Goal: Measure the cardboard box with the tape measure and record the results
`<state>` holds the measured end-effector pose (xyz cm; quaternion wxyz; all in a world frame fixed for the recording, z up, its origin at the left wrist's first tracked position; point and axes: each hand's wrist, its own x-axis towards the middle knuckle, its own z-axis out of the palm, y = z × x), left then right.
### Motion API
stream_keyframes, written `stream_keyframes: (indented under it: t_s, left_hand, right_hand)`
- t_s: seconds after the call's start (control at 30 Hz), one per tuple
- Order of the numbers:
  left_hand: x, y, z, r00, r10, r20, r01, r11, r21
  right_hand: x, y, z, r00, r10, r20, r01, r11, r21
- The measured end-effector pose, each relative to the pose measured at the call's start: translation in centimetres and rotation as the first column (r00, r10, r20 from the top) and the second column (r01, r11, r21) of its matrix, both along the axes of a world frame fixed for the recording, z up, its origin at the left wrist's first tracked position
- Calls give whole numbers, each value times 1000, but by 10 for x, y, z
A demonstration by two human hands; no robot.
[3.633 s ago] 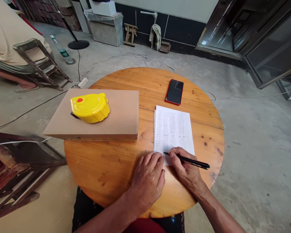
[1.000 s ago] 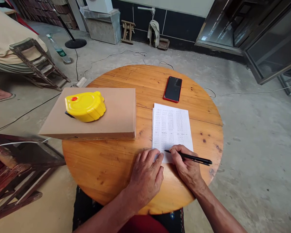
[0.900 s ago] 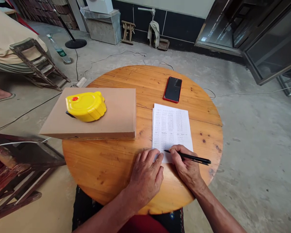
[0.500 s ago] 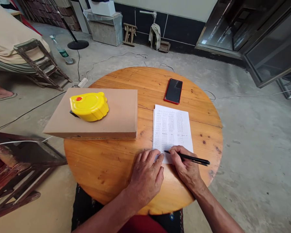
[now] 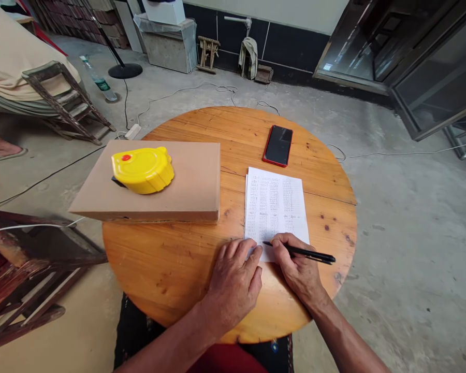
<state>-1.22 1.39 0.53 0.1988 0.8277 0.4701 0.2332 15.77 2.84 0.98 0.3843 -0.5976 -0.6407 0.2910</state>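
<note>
A black pen (image 5: 310, 254) is gripped in my right hand (image 5: 299, 267), its tip on the lower part of a white sheet of paper (image 5: 277, 199). Columns of small handwriting cover the sheet, too fine to read. More paper seems to lie beneath it, showing at the left edge. My left hand (image 5: 236, 280) lies open, palm down, its fingertips on the paper's lower left corner and the rest on the round wooden table (image 5: 171, 264).
A yellow tape measure (image 5: 143, 170) with a red button sits on a cardboard box (image 5: 196, 176) at the table's left. Beyond the paper lies a red-cased phone (image 5: 278, 145). A wooden chair (image 5: 42, 269) stands left; another person's foot (image 5: 3, 150) shows behind it.
Almost nothing differs. The pen's back end has shifted very slightly; both hands and the paper keep their places.
</note>
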Motion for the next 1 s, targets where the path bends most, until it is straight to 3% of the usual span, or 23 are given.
stream_keyframes:
  t_s: [0.23, 0.67, 1.0]
  left_hand:
    - [0, 0, 0, 1000, 2, 7, -2, 1000, 3]
    - [0, 0, -2, 1000, 2, 6, -2, 1000, 17]
    - [-1, 0, -2, 1000, 9, 14, -9, 1000, 8]
  right_hand:
    - [2, -1, 1, 1000, 29, 7, -29, 1000, -2]
    - [4, -5, -3, 996, -43, -72, 41, 999, -31]
    - [2, -3, -2, 999, -40, 16, 39, 998, 40]
